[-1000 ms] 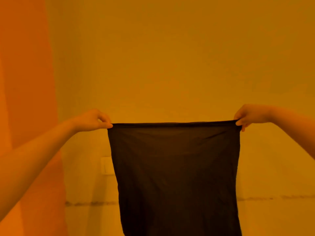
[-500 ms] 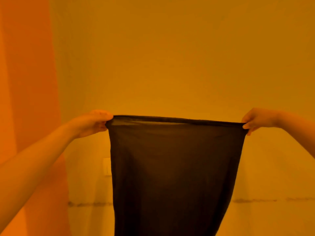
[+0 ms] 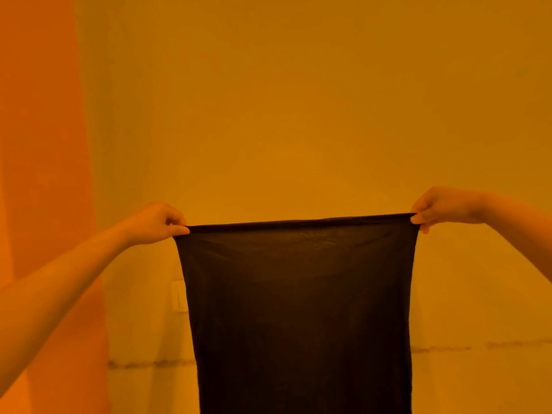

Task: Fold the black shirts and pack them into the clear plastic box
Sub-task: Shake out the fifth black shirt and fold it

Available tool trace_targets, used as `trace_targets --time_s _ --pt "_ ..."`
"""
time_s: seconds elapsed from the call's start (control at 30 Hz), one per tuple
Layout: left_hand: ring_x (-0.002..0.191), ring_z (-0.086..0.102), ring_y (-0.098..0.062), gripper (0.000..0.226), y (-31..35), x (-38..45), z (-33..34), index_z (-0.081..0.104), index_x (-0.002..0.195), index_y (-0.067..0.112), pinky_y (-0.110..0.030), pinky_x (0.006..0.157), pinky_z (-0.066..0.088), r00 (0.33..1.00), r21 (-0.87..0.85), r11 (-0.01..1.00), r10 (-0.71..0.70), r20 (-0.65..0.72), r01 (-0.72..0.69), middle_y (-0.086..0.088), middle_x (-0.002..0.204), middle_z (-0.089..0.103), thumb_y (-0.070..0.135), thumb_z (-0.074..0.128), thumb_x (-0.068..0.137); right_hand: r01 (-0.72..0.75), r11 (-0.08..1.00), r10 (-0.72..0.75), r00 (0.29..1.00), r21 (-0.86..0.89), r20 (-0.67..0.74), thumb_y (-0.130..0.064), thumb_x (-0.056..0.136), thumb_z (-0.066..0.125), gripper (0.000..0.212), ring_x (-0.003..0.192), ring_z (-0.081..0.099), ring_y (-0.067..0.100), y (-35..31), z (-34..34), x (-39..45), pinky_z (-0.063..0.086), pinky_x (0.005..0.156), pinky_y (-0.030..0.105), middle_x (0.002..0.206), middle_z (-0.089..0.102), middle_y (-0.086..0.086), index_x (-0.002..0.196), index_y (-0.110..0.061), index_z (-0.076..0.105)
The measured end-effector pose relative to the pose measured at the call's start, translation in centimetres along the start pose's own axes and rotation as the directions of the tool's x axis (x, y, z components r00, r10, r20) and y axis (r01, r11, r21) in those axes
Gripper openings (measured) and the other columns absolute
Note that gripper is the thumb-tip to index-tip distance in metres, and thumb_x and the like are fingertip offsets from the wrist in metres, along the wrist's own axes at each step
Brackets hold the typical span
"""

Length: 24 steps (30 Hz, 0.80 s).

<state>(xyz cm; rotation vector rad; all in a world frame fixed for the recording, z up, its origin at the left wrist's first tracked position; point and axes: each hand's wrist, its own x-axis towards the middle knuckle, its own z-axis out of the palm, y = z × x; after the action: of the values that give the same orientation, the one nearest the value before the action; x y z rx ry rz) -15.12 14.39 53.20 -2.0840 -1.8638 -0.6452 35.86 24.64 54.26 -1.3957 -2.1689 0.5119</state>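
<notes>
A black shirt (image 3: 298, 309) hangs in the air in front of me, stretched flat by its top edge. My left hand (image 3: 155, 224) pinches the left corner of that edge. My right hand (image 3: 439, 207) pinches the right corner. Both arms reach forward at about chest height. The cloth drops straight down and runs out of the bottom of the frame, so its lower end is hidden. The clear plastic box is not in view.
A plain yellow-lit wall fills the view behind the shirt. An orange panel or curtain (image 3: 38, 144) covers the left side. A white wall switch (image 3: 178, 295) shows just left of the cloth. A dark horizontal line (image 3: 478, 346) crosses the lower wall.
The top edge has been pulled taut again and the shirt hangs flatter. My right hand has risen a little and sits higher than the left.
</notes>
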Motion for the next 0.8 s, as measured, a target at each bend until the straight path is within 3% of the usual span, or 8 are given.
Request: trace_targets --time_s 0.13,0.3,0.43,0.53,0.63,0.73,0.8 --pt "0.068 0.051 -0.014 0.013 -0.4 0.4 -0.2 0.066 0.077 0.013 -0.023 0.059 0.037 0.998 0.029 1.000 -0.009 -0.058 0.010 -0.004 0.074 0.060 0.017 0.061 0.088 0.057 0.996 -0.054 0.998 0.071 -0.036 -0.010 0.086 0.060 0.031 0.061 0.054 0.016 -1.2 0.4 -0.4 0.044 0.070 0.025 0.056 0.057 0.006 0.057 -0.003 0.059" --pt "0.076 0.054 -0.022 0.006 -0.4 0.4 -0.6 0.062 0.087 0.013 -0.018 0.057 0.034 0.994 0.002 0.999 -0.044 -0.099 0.044 -0.004 0.076 0.058 0.013 0.067 0.083 0.113 0.994 -0.112 0.977 -0.005 -0.182 -0.014 0.084 0.064 0.027 0.071 0.055 0.019 -1.5 0.1 0.1 0.038 0.079 0.030 0.060 0.059 0.006 0.058 -0.006 0.061" --pt "0.075 0.052 -0.017 0.025 0.1 0.6 -0.6 0.062 0.111 0.013 -0.023 0.059 0.034 0.997 0.086 0.993 -0.081 0.001 0.081 -0.005 0.082 0.059 0.017 0.064 0.086 0.158 0.987 -0.158 0.951 -0.021 -0.267 -0.010 0.086 0.062 0.020 0.067 0.053 0.016 -1.8 0.2 0.6 0.037 0.066 0.025 0.065 0.059 0.008 0.066 -0.013 0.063" --pt "0.086 0.056 -0.021 0.021 0.4 0.9 -0.7 0.068 0.102 0.005 -0.025 0.065 0.034 0.993 0.180 0.978 -0.115 0.021 0.109 -0.012 0.096 0.066 0.020 0.059 0.090 0.190 0.982 -0.178 0.946 0.016 -0.271 -0.002 0.084 0.062 0.018 0.056 0.056 0.008 -1.6 0.1 0.9 0.040 0.071 0.029 0.064 0.061 0.006 0.080 -0.020 0.066" --pt "0.081 0.052 -0.018 0.021 0.4 1.2 -0.8 0.068 0.095 0.002 -0.027 0.061 0.035 0.989 0.131 0.981 -0.144 -0.023 0.146 -0.011 0.090 0.063 0.019 0.057 0.091 0.161 0.985 -0.170 0.964 -0.063 -0.204 -0.003 0.084 0.062 0.026 0.061 0.055 0.014 -1.3 0.1 1.0 0.040 0.069 0.027 0.058 0.060 0.003 0.099 -0.025 0.064" --pt "0.095 0.051 -0.022 0.021 0.6 1.5 -0.7 0.067 0.099 0.004 -0.030 0.077 0.038 0.976 0.066 0.979 -0.184 -0.114 0.192 -0.006 0.097 0.053 0.020 0.057 0.091 0.121 0.982 -0.151 0.963 -0.144 -0.221 -0.008 0.086 0.062 0.008 0.065 0.055 0.015 -1.4 0.1 1.0 0.040 0.067 0.028 0.065 0.061 0.006 0.085 -0.014 0.068" --pt "0.094 0.052 -0.022 0.020 0.8 1.6 -0.3 0.067 0.098 0.004 -0.031 0.078 0.040 0.968 0.052 0.976 -0.204 -0.145 0.213 -0.006 0.097 0.055 0.020 0.057 0.091 0.121 0.987 -0.145 0.950 -0.104 -0.275 -0.008 0.084 0.065 0.005 0.067 0.056 0.014 -1.3 0.0 1.1 0.040 0.066 0.024 0.069 0.063 0.006 0.080 -0.009 0.068"
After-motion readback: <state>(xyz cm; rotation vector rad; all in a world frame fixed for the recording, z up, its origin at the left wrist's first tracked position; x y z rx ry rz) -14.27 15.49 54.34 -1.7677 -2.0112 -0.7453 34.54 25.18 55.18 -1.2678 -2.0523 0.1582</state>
